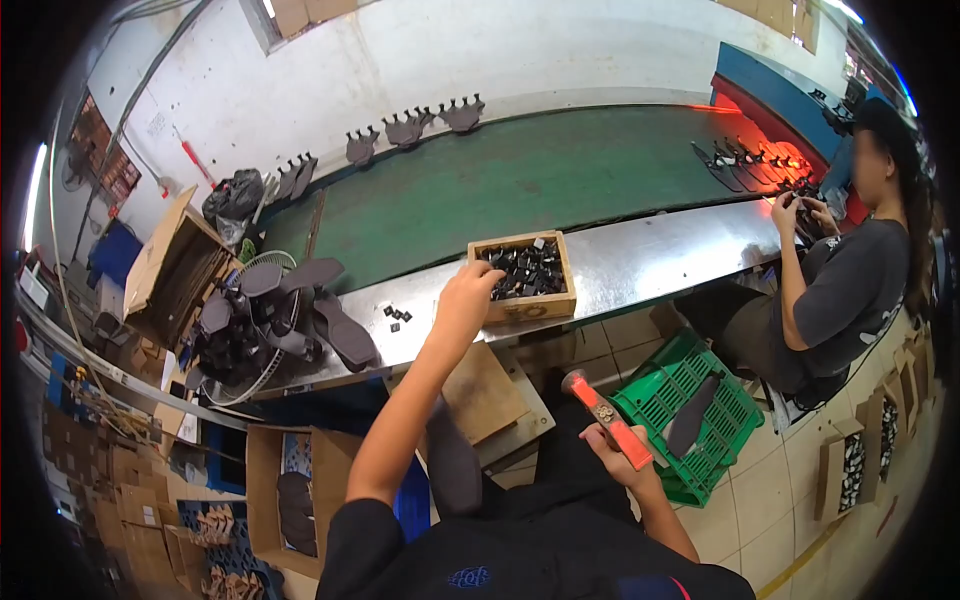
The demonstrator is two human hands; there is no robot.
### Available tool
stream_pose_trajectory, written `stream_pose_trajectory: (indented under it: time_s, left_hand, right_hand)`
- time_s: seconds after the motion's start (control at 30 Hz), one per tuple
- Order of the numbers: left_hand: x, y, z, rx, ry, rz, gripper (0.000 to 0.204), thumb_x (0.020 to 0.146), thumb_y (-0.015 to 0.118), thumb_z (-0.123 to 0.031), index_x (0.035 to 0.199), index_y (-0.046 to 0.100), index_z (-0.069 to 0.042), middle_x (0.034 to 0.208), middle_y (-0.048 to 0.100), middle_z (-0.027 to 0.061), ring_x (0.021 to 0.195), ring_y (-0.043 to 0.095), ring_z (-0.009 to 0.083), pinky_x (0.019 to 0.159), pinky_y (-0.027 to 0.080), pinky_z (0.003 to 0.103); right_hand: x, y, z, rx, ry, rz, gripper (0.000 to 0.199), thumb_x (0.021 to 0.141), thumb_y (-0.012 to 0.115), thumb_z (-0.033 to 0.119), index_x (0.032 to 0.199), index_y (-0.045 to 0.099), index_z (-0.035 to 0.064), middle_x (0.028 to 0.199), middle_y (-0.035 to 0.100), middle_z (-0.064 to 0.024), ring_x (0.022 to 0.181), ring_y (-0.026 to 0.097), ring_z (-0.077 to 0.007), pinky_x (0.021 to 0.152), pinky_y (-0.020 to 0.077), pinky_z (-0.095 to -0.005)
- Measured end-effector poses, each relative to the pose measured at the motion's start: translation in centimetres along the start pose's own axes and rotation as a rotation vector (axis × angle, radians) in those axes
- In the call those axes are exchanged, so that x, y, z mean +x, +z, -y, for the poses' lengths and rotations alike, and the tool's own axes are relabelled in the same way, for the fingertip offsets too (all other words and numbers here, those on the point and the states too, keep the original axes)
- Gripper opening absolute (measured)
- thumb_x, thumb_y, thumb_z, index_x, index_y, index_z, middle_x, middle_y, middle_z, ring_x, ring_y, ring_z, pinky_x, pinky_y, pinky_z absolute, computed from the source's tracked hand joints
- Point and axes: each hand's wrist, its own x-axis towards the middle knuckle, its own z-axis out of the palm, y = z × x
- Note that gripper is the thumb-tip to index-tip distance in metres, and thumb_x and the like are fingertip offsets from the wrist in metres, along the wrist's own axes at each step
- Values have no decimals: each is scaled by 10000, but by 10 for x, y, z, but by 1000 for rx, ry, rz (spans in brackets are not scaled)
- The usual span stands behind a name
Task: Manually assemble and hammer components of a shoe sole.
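My left hand [468, 296] reaches over the left side of a wooden box [530, 311] on the metal ledge. Its fingers are curled together at the small black pieces [530, 268] inside; whatever they pinch is too small to make out. In my right hand [625, 462] is an orange-red hammer [621, 432], its round metal end pointing up and left, over my lap. A dark shoe sole [452, 458] lies beside my left arm, partly hidden by it. Several loose black pieces [396, 316] rest on the ledge left of the box.
Beyond the ledge runs a green conveyor belt [480, 160] with soles along its far side. Dark soles fill a wire basket [262, 330] at left. A green crate [700, 465] stands to my right, near a seated co-worker [850, 270]. An open carton [262, 500] is at lower left.
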Motion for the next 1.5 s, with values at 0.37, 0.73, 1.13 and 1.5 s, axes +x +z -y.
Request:
stream_pose_trajectory:
  time_s: [0.37, 0.73, 1.13, 1.5]
  left_hand:
    - [58, 66, 24, 197, 193, 164, 115, 807, 646, -62, 911, 695, -54, 997, 665, 122, 998, 639, 298, 834, 536, 411]
    - [-15, -51, -73, -1180, -536, -58, 221, 962, 672, -139, 1108, 700, 24, 887, 711, 63, 786, 679, 109, 638, 500, 228]
    - [-108, -131, -132, -1328, -666, -247, 153, 902, 725, -27, 1038, 695, 36, 908, 701, 39, 826, 657, 91, 694, 509, 200]
    - [-128, -145, -111, -315, -226, -376, 235, 751, 821, -59, 959, 716, -33, 912, 657, 94, 798, 595, 252, 673, 508, 322]
  right_hand:
    - [-14, -2, -18, 242, 270, -93, 115, 922, 668, 91, 922, 718, -13, 693, 668, -13, 624, 606, -71, 609, 481, -254]
    - [72, 1, 6, 281, -51, -124, 240, 935, 698, 136, 1168, 688, 80, 834, 608, 35, 525, 465, -11, 471, 351, -193]
    - [112, 70, 100, 681, 28, 241, 192, 942, 680, 90, 1093, 651, -25, 915, 653, -63, 521, 520, -46, 432, 382, -190]
    - [102, 90, 88, 755, 218, 441, 230, 891, 699, 17, 1094, 619, -55, 828, 636, -60, 517, 522, -54, 417, 374, -203]
